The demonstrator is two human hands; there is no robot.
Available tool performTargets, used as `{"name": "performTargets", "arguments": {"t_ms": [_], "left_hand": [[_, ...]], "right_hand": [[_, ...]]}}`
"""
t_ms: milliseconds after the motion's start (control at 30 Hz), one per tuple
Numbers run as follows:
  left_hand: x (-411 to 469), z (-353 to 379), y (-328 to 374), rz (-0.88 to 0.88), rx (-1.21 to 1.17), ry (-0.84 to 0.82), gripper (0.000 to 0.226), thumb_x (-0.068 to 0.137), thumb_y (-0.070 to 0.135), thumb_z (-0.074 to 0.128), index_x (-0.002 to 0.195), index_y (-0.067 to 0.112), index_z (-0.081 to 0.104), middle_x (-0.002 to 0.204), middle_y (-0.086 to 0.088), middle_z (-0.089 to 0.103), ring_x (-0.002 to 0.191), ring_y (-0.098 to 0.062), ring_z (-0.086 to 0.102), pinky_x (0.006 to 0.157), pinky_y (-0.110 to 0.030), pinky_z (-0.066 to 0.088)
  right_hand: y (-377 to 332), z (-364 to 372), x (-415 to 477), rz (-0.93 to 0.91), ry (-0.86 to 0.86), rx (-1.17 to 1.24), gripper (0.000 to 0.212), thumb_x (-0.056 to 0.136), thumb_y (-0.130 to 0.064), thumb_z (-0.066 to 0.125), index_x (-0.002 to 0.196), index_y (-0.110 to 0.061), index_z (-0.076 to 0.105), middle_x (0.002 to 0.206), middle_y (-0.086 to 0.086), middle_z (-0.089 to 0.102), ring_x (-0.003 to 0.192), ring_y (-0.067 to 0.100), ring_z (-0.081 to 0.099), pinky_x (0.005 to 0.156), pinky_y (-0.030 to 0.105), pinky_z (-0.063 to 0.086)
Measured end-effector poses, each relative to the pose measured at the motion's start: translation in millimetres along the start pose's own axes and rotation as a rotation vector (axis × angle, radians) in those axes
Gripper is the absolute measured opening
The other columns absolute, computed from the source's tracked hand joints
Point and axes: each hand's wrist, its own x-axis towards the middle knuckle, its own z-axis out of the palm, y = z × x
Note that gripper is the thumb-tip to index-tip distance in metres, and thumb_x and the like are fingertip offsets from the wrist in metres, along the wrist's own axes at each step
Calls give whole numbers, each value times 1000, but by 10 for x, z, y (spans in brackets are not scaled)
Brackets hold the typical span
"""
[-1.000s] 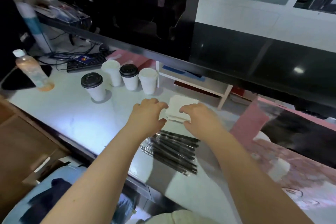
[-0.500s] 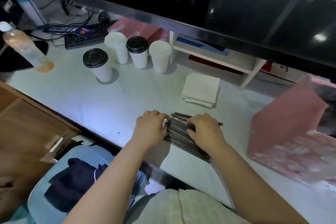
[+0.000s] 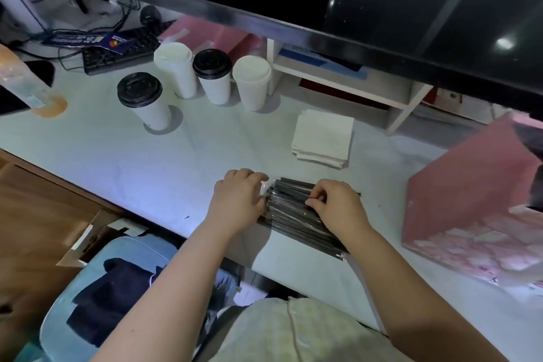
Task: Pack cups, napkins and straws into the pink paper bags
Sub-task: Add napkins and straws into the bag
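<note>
A pile of black wrapped straws (image 3: 293,211) lies near the front edge of the white counter (image 3: 147,161). My left hand (image 3: 238,203) rests curled against the pile's left end. My right hand (image 3: 338,209) lies on top of the pile, with its fingertips pinching at the straws. A stack of white napkins (image 3: 323,137) sits just beyond. Several white paper cups stand at the back: one with a black lid (image 3: 144,100) in front, then a white-lidded one (image 3: 176,67), a black-lidded one (image 3: 213,75) and another white-lidded one (image 3: 252,82). An open pink paper bag (image 3: 470,203) stands at the right.
A dark overhanging ledge (image 3: 293,23) runs above the counter's back. Under it lie flat pink bags (image 3: 205,35), a black keyboard (image 3: 123,50) with cables, and a white shelf unit (image 3: 352,91). A bottle of orange liquid (image 3: 29,85) stands at the left. A blue chair (image 3: 102,288) is below the counter.
My hands came back from the napkin stack to the straw pile and settled on it. Over the last half second they hardly moved; my right fingers now pinch at the straws.
</note>
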Motion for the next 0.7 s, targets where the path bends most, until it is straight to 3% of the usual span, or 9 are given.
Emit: {"name": "performTargets", "arguments": {"t_ms": [167, 367, 500, 700], "left_hand": [[51, -53, 23, 9, -31, 8, 46, 87, 25, 58, 132, 30, 54, 132, 3, 53, 125, -24, 40, 94, -35, 37], [50, -76, 72, 26, -46, 7, 45, 88, 25, 58, 132, 31, 53, 133, 3, 53, 126, -23, 39, 96, -34, 36], [43, -67, 97, 43, -34, 6, 44, 89, 28, 58, 132, 31, 53, 132, 3, 53, 125, -23, 41, 95, -34, 36], [35, -52, 126, 55, -35, 12, 43, 89, 29, 58, 131, 32, 53, 131, 4, 54, 124, -22, 42, 94, -34, 38]], "right_hand": [[46, -73, 46, 118, -38, 96, 16, 85, -28, 69, 76, -27, 56, 72, -7, 59, 67, 8, 54, 56, 27, 41], [84, -166, 80, 171, -119, 253, 20, 81, -16, 75, 82, -28, 60, 76, -8, 56, 68, 7, 53, 56, 19, 37], [81, -160, 68, 188, -144, 236, 22, 73, -18, 82, 85, -27, 65, 76, -9, 57, 70, 6, 52, 60, 20, 37], [106, -147, 32, 185, -88, 256, 7, 79, -23, 78, 79, -23, 71, 70, -7, 64, 66, 8, 55, 60, 22, 39]]}}
